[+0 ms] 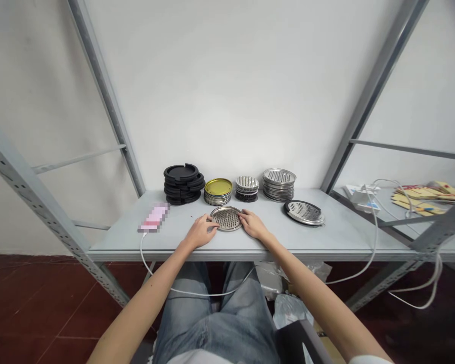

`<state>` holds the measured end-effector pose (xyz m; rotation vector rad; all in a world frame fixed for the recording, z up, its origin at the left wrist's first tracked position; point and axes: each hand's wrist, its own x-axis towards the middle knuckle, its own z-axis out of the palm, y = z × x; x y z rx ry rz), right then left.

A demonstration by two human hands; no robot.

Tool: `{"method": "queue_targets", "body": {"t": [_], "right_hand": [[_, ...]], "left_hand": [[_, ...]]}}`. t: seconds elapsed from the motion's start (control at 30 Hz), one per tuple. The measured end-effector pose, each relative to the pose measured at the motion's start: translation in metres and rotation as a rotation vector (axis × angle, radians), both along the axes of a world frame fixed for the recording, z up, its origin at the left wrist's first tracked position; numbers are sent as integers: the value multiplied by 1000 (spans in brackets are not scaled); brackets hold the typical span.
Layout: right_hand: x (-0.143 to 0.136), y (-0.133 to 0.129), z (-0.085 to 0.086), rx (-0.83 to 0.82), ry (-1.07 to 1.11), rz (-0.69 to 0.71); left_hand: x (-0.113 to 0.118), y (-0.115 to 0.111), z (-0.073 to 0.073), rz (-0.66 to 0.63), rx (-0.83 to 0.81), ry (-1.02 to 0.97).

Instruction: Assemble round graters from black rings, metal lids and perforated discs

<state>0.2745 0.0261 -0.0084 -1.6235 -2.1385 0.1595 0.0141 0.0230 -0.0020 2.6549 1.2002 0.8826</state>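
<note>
A round perforated metal plate (226,218) with a raised rim lies on the table in front of me, between my two hands. My left hand (202,231) holds its left rim, with thumb and fingers at the edge. At the opposite side, the fingers of my right hand (252,223) are closed on the right rim. Just behind the plate are a stack of gold-topped round discs (218,187) and a shorter stack of small slotted metal discs (246,188).
Black plastic rings (182,184) are piled at the back left. Larger perforated plates (279,184) stand stacked at the back right, and a black-rimmed perforated plate (304,212) lies nearer. A phone (155,217) trails a white cable (200,294) across my lap. Metal posts (106,91) flank the table.
</note>
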Motion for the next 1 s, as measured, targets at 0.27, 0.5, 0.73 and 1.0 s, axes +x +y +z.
{"method": "queue_targets", "body": {"t": [0.27, 0.5, 0.73, 1.0], "right_hand": [[-1, -6, 0, 74, 12, -62], [-3, -12, 6, 72, 11, -38], [-4, -12, 5, 78, -20, 2], [-2, -7, 1, 41, -65, 41]], "left_hand": [[0, 0, 2, -28, 47, -1], [2, 2, 0, -47, 36, -41], [5, -6, 10, -154, 80, -1], [13, 4, 6, -21, -56, 16]]}}
